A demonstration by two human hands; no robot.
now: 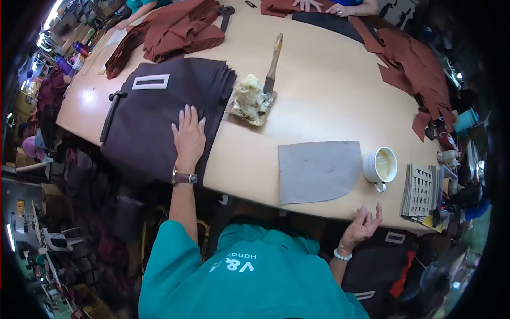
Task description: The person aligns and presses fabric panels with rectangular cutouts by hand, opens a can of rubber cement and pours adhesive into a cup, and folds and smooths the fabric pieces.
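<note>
My left hand [189,136] lies flat, fingers spread, on a stack of dark brown fabric pieces [143,117]. A white rectangular frame [151,81] lies on top of the stack, beyond my fingers. My right hand [363,228] is raised at the table's front edge, fingers apart and holding nothing. Just beyond it are a white mug [379,164] with pale yellowish contents and a grey flat piece [319,171] with one rounded corner. A brush [273,64] rests against a lumpy, cream-coloured mass [251,101] near the middle of the table.
A dark clamp-like bar [110,118] sits at the stack's left edge. Rust-red fabric [183,29] lies at the far left, more [417,69] at the right. Slotted cards [419,191] stand near the right front corner. Two co-workers' arms and hands [342,9] show across the table [319,106].
</note>
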